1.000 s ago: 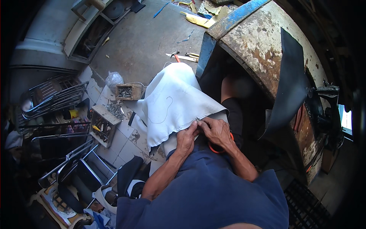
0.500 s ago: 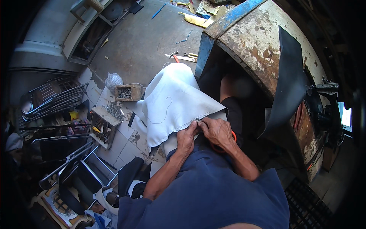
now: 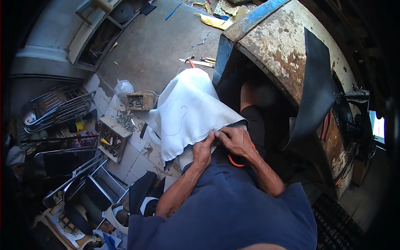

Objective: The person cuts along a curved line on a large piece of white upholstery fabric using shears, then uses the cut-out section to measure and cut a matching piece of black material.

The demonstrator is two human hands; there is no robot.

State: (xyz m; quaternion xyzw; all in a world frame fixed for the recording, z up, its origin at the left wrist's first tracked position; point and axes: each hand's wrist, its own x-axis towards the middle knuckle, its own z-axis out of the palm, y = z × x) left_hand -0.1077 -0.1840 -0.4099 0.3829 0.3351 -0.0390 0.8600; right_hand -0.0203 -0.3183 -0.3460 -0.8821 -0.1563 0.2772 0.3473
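Note:
A white sheet of leather-like material (image 3: 183,104) is draped over my lap, with a dark thread lying in a curve on it. My left hand (image 3: 203,149) pinches its lower edge between thumb and fingers. Close against it, my right hand (image 3: 235,141) is closed at the same edge; a tiny item at the fingertips is too small to make out. An orange handle (image 3: 236,162), perhaps of scissors, shows beside and partly under my right hand.
Left are wooden boxes of hardware (image 3: 113,137), a plastic bag (image 3: 123,88) and stacked metal chairs (image 3: 58,108). A hammer (image 3: 190,61) lies on the floor ahead. A weathered bench (image 3: 271,46) with a hanging black sheet (image 3: 310,87) stands at the right.
My right hand's fingers have shifted slightly at the sheet's edge, and the orange handle beside them shows a little differently. My left hand stays in about the same place.

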